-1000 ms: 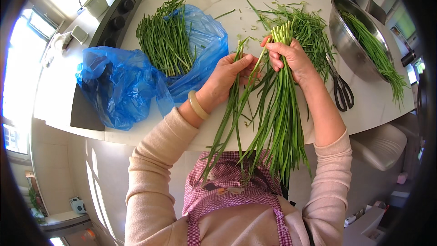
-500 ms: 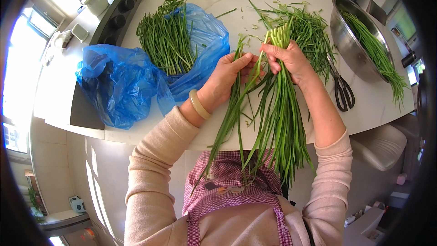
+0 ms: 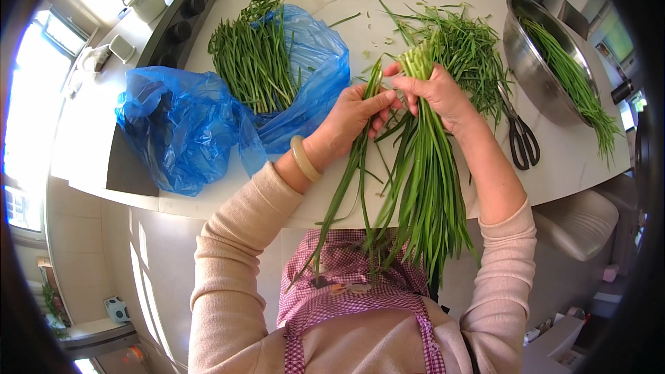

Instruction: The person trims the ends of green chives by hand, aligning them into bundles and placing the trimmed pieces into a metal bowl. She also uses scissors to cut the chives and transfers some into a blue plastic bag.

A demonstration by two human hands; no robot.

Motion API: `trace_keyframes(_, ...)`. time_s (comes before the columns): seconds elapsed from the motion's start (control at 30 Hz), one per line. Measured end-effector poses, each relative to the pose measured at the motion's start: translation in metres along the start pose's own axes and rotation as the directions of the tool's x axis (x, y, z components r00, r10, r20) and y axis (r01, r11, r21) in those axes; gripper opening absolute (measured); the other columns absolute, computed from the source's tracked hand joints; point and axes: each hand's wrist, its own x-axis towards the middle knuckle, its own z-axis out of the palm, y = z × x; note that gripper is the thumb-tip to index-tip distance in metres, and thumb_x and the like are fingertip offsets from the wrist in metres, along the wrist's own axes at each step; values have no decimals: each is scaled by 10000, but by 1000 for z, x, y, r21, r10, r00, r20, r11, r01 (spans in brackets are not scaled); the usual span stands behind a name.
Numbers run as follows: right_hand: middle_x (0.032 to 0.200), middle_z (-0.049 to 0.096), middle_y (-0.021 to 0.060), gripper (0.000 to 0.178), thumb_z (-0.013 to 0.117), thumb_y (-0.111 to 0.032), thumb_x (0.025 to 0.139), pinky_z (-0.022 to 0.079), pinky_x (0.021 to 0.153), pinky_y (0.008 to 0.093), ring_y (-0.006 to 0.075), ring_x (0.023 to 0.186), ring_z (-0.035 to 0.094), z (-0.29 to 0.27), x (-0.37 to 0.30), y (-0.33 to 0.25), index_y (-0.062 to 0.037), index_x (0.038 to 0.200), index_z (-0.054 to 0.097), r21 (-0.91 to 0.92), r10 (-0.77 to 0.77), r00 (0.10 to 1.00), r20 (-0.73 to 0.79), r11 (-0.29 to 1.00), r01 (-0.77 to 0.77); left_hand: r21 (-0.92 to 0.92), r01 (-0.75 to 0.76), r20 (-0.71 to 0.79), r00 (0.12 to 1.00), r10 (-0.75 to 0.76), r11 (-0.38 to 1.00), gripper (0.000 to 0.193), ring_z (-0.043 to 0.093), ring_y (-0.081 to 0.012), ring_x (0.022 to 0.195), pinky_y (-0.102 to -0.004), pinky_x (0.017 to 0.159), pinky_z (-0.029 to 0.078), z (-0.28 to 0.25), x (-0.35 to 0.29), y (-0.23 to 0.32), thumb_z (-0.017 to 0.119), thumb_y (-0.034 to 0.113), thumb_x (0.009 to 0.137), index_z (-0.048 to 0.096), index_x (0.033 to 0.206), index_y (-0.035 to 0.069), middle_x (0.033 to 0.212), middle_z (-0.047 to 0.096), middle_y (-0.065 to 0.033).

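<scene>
My right hand (image 3: 447,100) is closed round a thick bunch of garlic chives (image 3: 433,183), pale cut ends upward and long green leaves hanging past the table edge over my apron. Beside it, my left hand (image 3: 350,116) pinches a smaller bundle of garlic chives (image 3: 341,190), also hanging down. The fingertips of both hands are close together between the two bunches. Behind my right hand lies a loose heap of chive trimmings (image 3: 467,48). Black-handled scissors (image 3: 524,140) rest to the right of the bunch, their blades partly under the heap.
At the left, a pile of chives (image 3: 253,62) lies on a crumpled blue plastic bag (image 3: 187,125). A steel bowl (image 3: 516,55) holding more chives stands at the right edge of the white table (image 3: 325,208). A chair (image 3: 578,225) is below that edge.
My left hand has shifted slightly, and a stalk that stretched between the hands now hangs with the left bundle. My right hand keeps hold of the large bunch.
</scene>
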Motion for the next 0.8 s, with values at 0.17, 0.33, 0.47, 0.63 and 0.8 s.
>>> trace_keyframes(0.17, 619, 578, 0, 116, 695, -132, 824, 423, 447, 209, 78, 489, 525, 3, -1, 4, -37, 842, 630, -39, 5, 1000, 5, 999, -5, -24, 56, 99, 994, -53, 998, 256, 572, -92, 621, -211, 537, 477, 6, -1, 2, 551, 254, 965, 640, 943, 15, 757, 612, -12)
trace_keyframes(0.33, 576, 547, -16, 163, 704, -181, 845, 401, 419, 220, 73, 453, 505, -13, 2, 2, -46, 837, 613, 102, -18, 989, -146, 994, 33, -388, 53, -14, 998, -63, 920, 292, 656, -178, 772, -297, 714, 564, 5, 0, 4, 479, 259, 997, 588, 1055, -6, 926, 649, -89)
trace_keyframes(0.47, 575, 551, -17, 170, 708, -189, 841, 401, 421, 219, 76, 450, 505, -13, 2, -1, -55, 849, 603, 119, -7, 986, -168, 993, 27, -425, 19, -26, 999, -34, 905, 251, 656, -176, 774, -302, 713, 572, 1, 3, -1, 516, 236, 981, 584, 1062, 8, 936, 651, -91)
trace_keyframes(0.63, 593, 548, -20, 185, 683, -214, 869, 413, 437, 214, 77, 472, 507, -15, 3, 4, -47, 898, 608, 69, -34, 984, -176, 997, 47, -302, 72, 14, 997, -71, 951, 183, 624, -136, 720, -255, 634, 553, 1, 0, 3, 609, 182, 929, 586, 1033, 32, 845, 612, -41)
trace_keyframes(0.8, 582, 536, -17, 163, 687, -197, 852, 406, 447, 215, 72, 473, 495, -10, 1, -2, -48, 871, 623, 58, -27, 998, -51, 998, 30, -374, 53, 23, 999, -47, 926, 145, 622, -113, 677, -238, 597, 546, -2, 0, 3, 634, 160, 911, 600, 976, 35, 817, 631, -44)
